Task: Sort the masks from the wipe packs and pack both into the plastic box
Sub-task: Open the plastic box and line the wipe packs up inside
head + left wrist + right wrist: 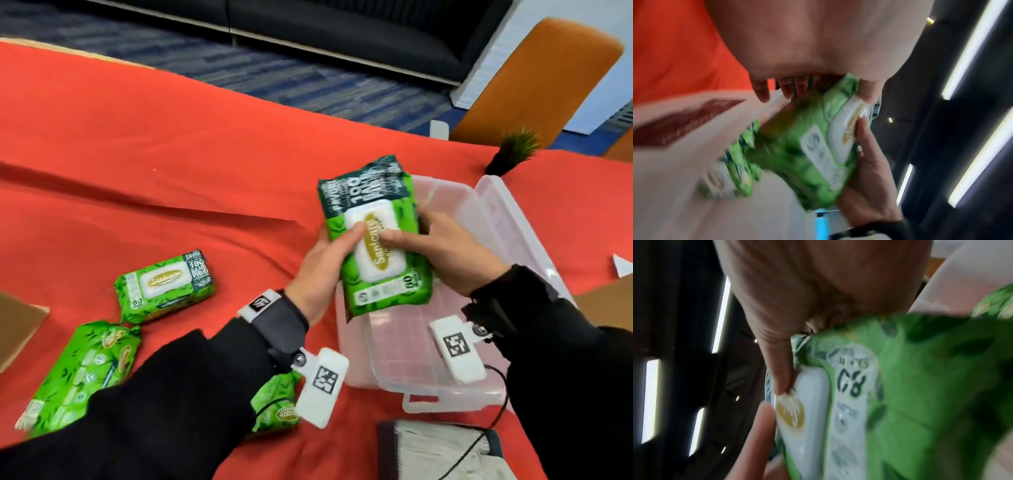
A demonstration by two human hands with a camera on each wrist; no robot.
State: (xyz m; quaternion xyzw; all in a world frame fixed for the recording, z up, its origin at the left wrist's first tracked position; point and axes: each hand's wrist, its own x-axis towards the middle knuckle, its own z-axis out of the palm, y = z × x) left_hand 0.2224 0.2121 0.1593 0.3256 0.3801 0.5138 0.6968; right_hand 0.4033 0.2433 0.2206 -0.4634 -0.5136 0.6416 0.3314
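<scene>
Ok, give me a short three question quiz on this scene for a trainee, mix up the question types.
1. True or false: the green wipe pack with the white flip lid is held by both hands, the left hand and the right hand.
2. Where is that held pack? A) flat on the red tablecloth B) above the open clear plastic box C) on the orange chair
3. Fill in: besides the held pack, the head view shows ___ more green wipe packs on the cloth, such as the one lying face up.

Key: 1 true; 2 B; 3 three.
</scene>
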